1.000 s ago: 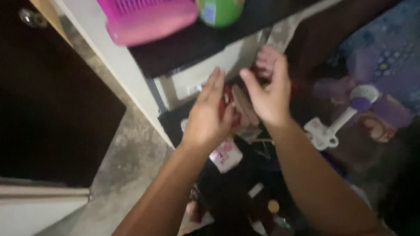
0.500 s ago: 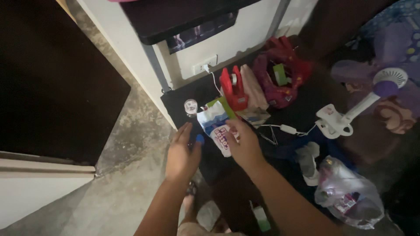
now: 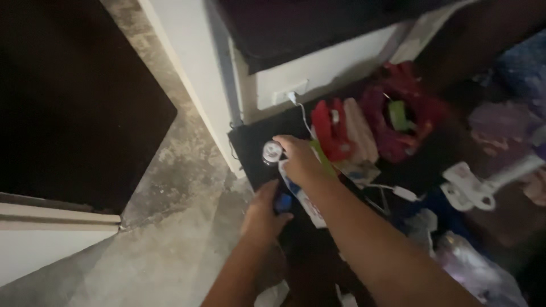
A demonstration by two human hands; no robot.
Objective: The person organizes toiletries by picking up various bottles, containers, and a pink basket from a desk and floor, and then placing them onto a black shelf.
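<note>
- Right hand (image 3: 297, 158) reaches forward, fingers curled over a small round clear jar with a pale lid (image 3: 272, 152); fingertips touch its far side, but whether it's actually gripped can't be told (blurry).
- Left hand (image 3: 266, 211) sits nearer the body, just below-left of the right hand, thumb and fingers closed round a small blue object (image 3: 282, 202) (looks like a cap, too small to be sure).
- White plastic pouch with pink print and a blue top (image 3: 304, 196) lies under the right wrist, just right of the left hand, on a dark mat on the floor.
- Green strip (image 3: 323, 157) pokes out just past the right hand's knuckles.
- Red tape dispenser-like thing (image 3: 330, 129) stands beyond the right hand, touching a pale pink folded cloth (image 3: 360, 132) on its right.
- Further right of that: crumpled red cloth bag (image 3: 406, 122) with a green piece inside.
- White cable (image 3: 300, 105) runs from a wall socket down toward the jar side of the right hand.
- Far right of the right forearm: white clip-on fan base (image 3: 469, 187); a clear plastic bag (image 3: 483, 273) lies near the elbow.
- Left of both hands: bare concrete floor (image 3: 170, 227).
</note>
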